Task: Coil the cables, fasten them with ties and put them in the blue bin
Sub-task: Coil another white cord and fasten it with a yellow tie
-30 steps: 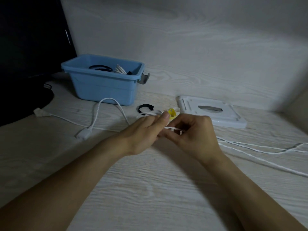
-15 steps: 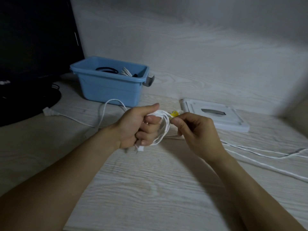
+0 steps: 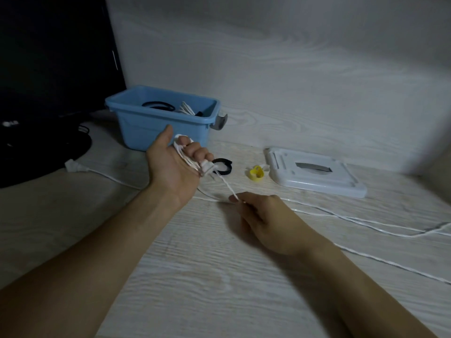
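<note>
Dim, bluish light is falling over the whole scene, leaving colours muted and grainy. The dark area far left of the left hand (image 3: 175, 164) is sinking into near-black with no detail showing. Soft, faint shadows are spreading under both forearms on the bench (image 3: 219, 276). The wide lens is bending the edges, and detail is softening toward the corners.

- Single head-worn wide-angle view, looking forward and down over both forearms onto the pale wood-grain tabletop (image 3: 195, 276).
- Hands close, mid-frame; blue bin (image 3: 156, 125) and back wall (image 3: 292, 69) farther off.
</note>
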Demonstrator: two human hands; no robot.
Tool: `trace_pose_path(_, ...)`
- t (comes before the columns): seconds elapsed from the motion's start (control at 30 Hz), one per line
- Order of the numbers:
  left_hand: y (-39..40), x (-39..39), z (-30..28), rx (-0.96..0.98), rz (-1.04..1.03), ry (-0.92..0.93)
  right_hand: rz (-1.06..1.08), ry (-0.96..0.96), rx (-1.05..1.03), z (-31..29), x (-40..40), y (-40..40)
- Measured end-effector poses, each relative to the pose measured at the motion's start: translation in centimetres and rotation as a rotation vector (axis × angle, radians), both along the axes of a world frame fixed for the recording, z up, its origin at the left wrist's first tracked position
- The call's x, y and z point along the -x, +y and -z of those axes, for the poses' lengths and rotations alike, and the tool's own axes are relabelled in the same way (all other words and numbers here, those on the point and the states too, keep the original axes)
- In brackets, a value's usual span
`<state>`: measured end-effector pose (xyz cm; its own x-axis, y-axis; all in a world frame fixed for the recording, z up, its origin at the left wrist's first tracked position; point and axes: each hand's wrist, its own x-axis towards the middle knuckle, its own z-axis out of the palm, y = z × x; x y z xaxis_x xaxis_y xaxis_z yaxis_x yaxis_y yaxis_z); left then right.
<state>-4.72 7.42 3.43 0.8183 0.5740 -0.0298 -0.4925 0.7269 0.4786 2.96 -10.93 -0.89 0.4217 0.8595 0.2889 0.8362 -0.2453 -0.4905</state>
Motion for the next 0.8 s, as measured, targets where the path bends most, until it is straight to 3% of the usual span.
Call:
trace_pose_path(0.2,-0.8,-0.6,0.2,-0.139,-0.102,0.007,-0.105,-0.015,0.024,0.0,1.4,0.6)
trace_pose_path(0.4,-2.0,-0.8,2.3,-1.074,-0.119,0.286,-0.078,-0.049,-0.103,-0.7,1.8,0.5)
trace_pose_path(0.57,-3.0,0.1,2.6,-1.5,0.061,0.399,0.082,-0.058,-0.329,-1.9,1.1,-0.3)
trace_pose_path(0.8,-3.3,1.1,1.4,-1.551,0.473,0.502,0.118,0.031,-0.432,-1.9,0.1,-0.5)
